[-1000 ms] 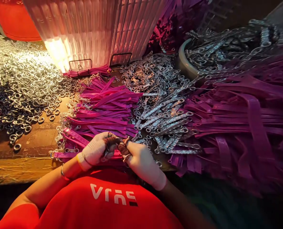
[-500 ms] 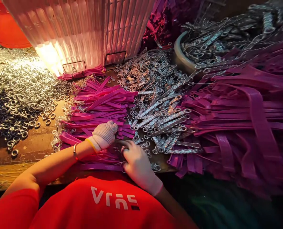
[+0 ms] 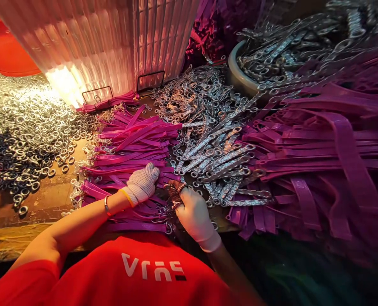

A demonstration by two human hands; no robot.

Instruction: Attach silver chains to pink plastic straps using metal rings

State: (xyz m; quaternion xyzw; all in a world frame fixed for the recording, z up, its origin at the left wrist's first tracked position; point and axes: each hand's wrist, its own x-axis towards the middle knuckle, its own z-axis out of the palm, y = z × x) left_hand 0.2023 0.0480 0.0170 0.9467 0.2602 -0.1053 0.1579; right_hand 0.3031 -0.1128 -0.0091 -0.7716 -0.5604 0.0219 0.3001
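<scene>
My left hand point(image 3: 143, 183), in a white dotted glove with a yellow cuff, is closed over a layer of purple straps point(image 3: 134, 140). What its fingers hold is hidden beneath it. Just to its right, my right hand point(image 3: 191, 208) wears a white glove with dark brown fingertips. Its fingers are curled together by the right ends of the straps, and whatever they grip is lost in shadow. Metal links point(image 3: 78, 187) hang at the straps' left ends. Near the right fingers, metal rings point(image 3: 169, 228) lie at the lower strap ends.
Loose metal rings point(image 3: 32, 140) heap at the left. Short metal chains point(image 3: 214, 148) pile right of the straps, before a chain-filled basin point(image 3: 235, 63). More purple straps point(image 3: 319, 148) cover the right side. A ribbed translucent panel point(image 3: 106, 46) stands behind, beside a red container point(image 3: 10, 51).
My right hand has shifted slightly right and down, and its dark fingertips have curled inward. My left hand stays nearly in place, still closed. The view has tilted a little.
</scene>
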